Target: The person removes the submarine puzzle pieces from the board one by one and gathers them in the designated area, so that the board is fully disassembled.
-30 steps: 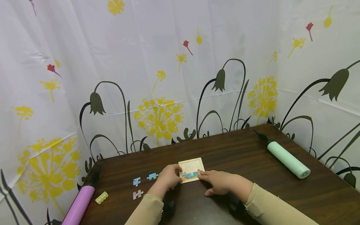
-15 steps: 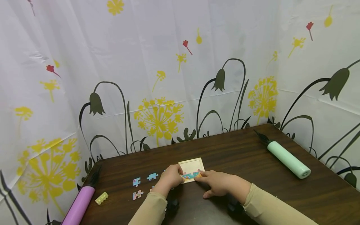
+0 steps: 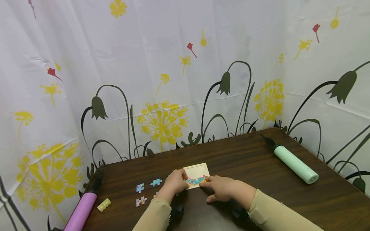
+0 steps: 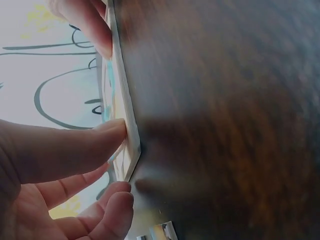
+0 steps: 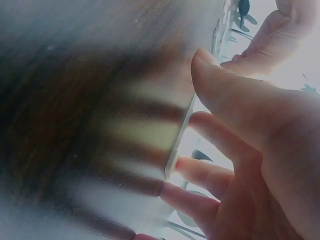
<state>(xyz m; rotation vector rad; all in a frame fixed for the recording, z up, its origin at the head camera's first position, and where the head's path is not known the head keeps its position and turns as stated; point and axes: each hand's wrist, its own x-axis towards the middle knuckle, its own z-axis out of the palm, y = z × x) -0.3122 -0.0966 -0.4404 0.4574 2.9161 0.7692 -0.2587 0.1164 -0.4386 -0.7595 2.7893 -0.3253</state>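
Observation:
A light wooden puzzle tray (image 3: 197, 169) lies mid-table, its far part showing bare wood. Colourful jigsaw pieces (image 3: 194, 182) fill a row along its near side. My left hand (image 3: 175, 182) holds the tray's near left corner. In the left wrist view, the thumb (image 4: 107, 130) lies over the near rim and the other fingers bend about the corner. From the right, my right hand (image 3: 222, 187) reaches the near right part with straight fingertips touching the pieces and rim. Its thumb (image 5: 210, 75) stands away from the tray. The hands partly cover the row.
Left of the tray lie several loose jigsaw pieces (image 3: 141, 201), some partly behind the left hand. A small yellow block (image 3: 104, 204) and a purple hand pump (image 3: 82, 210) lie farther left. A mint-green pump (image 3: 296, 163) lies at right. A patterned curtain (image 3: 162, 64) hangs behind the table.
Over the last second my left hand shifts slightly right along the tray's near left corner. The right fingertips slide a little left over the pieces. The latest half second shows hardly any hand movement.

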